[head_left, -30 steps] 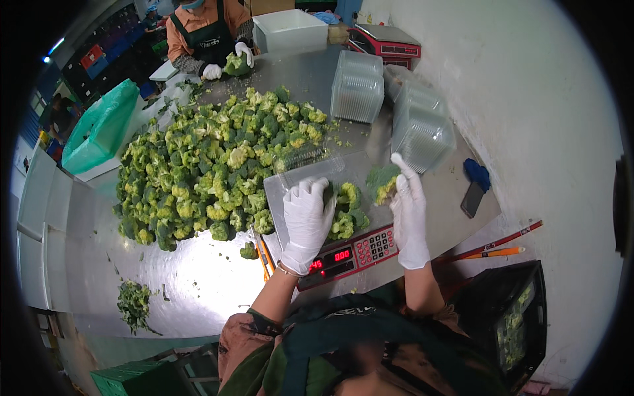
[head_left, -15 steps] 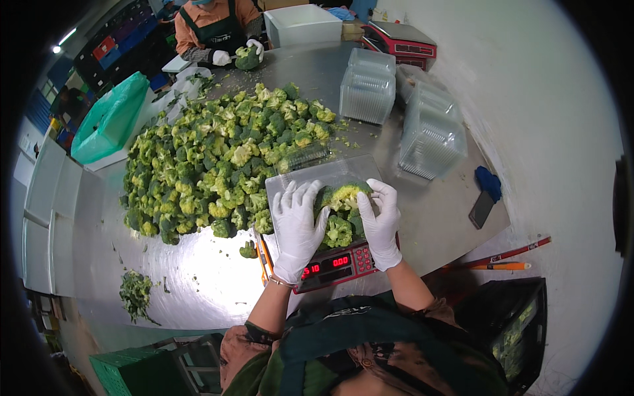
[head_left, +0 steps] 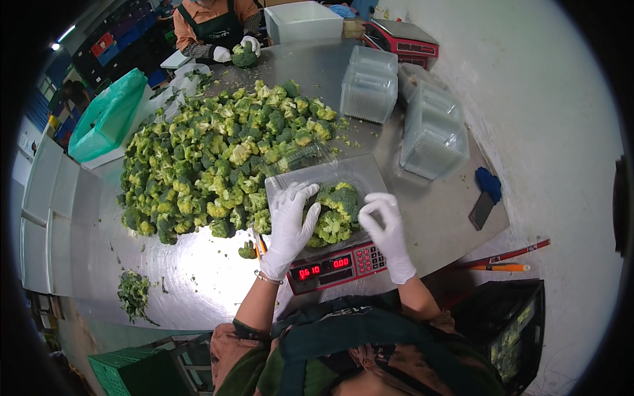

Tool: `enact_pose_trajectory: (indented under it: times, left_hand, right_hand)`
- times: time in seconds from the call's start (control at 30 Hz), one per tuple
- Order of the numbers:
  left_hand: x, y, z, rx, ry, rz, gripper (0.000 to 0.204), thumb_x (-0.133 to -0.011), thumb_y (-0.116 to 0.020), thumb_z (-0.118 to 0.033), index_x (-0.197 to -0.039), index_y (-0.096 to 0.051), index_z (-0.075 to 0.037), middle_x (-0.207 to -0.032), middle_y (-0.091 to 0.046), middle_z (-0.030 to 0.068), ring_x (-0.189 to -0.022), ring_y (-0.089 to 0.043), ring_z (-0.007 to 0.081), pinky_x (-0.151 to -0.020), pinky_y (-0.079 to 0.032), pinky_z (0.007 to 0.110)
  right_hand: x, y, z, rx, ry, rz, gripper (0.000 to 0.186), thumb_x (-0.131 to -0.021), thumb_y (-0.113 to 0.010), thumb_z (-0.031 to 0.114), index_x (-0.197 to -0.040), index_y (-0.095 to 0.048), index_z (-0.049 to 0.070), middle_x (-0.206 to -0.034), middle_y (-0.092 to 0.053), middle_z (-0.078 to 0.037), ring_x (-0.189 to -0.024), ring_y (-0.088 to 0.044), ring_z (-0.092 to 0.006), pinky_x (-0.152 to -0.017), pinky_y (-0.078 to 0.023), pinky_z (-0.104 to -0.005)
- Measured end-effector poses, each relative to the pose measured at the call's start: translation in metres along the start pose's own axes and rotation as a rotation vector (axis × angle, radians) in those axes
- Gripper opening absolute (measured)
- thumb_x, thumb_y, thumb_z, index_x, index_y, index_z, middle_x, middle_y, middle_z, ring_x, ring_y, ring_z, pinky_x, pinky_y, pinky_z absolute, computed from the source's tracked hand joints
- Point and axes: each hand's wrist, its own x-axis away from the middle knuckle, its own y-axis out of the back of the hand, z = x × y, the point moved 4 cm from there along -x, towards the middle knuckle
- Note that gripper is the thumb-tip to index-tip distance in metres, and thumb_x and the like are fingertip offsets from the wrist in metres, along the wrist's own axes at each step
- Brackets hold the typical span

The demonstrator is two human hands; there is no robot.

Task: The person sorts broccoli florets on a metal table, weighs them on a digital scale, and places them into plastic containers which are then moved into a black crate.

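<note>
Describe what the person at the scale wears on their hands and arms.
Both the left hand and the right hand wear thin white disposable gloves that end at the wrist. A slim bracelet circles the left wrist. The forearms are bare, and short patterned brown sleeves begin near the elbows.

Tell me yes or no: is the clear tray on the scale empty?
No, the clear tray on the scale holds broccoli florets, with both gloved hands, left and right, resting at them.
</note>
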Motion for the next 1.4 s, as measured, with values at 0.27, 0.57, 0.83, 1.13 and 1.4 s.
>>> enact_pose_trajectory:
  times: [0.27,0.57,0.83,1.13,1.4]
  left_hand:
    - [0.029,-0.007,-0.035,-0.163,0.127,0.098,0.101,-0.076,-0.082,-0.048,-0.157,-0.034,-0.011,-0.154,-0.037,0.0248,-0.145,-0.027,0.0508,-0.120,-0.020,0.059]
    - [0.031,-0.010,-0.014,-0.090,0.033,0.085,0.103,-0.071,-0.087,-0.035,-0.156,-0.035,-0.007,-0.153,-0.037,0.0254,-0.143,-0.028,0.0494,-0.120,-0.024,0.057]
    - [0.031,0.004,-0.004,0.043,0.020,0.173,0.122,-0.067,-0.091,-0.045,-0.160,-0.023,-0.007,-0.161,-0.021,0.0295,-0.149,-0.020,0.0503,-0.122,-0.022,0.055]
    - [0.051,0.007,0.012,0.337,0.014,0.128,0.131,-0.067,-0.092,-0.044,-0.163,-0.012,-0.005,-0.166,-0.009,0.0273,-0.153,-0.014,0.0464,-0.123,-0.019,0.050]
    - [0.050,0.003,0.010,0.120,-0.036,0.134,0.094,-0.087,-0.061,-0.068,-0.156,-0.040,-0.008,-0.162,-0.027,0.0245,-0.152,-0.017,0.0474,-0.123,-0.014,0.055]
  right_hand:
    - [-0.041,-0.042,0.024,0.417,0.278,0.325,0.062,-0.102,-0.052,0.044,-0.155,-0.042,0.014,-0.154,-0.046,-0.016,-0.142,-0.044,-0.0346,-0.117,-0.032,-0.0466]
    - [-0.037,-0.052,0.015,0.489,0.304,0.500,0.070,-0.099,-0.054,0.046,-0.157,-0.037,0.011,-0.151,-0.048,-0.019,-0.138,-0.046,-0.0366,-0.113,-0.034,-0.0505]
    - [-0.028,-0.023,0.060,0.463,0.470,0.334,0.060,-0.090,-0.066,0.050,-0.140,-0.062,0.018,-0.123,-0.059,-0.005,-0.115,-0.054,-0.0288,-0.101,-0.038,-0.0450]
    - [-0.007,-0.030,0.051,0.279,0.609,0.254,0.034,-0.083,-0.076,0.020,-0.114,-0.065,0.012,-0.096,-0.064,0.000,-0.085,-0.059,-0.0219,-0.079,-0.045,-0.0380]
    - [0.009,-0.038,0.046,0.454,0.625,0.174,0.025,-0.082,-0.075,0.017,-0.106,-0.069,0.014,-0.139,-0.059,-0.001,-0.128,-0.049,-0.0262,-0.100,-0.039,-0.0433]
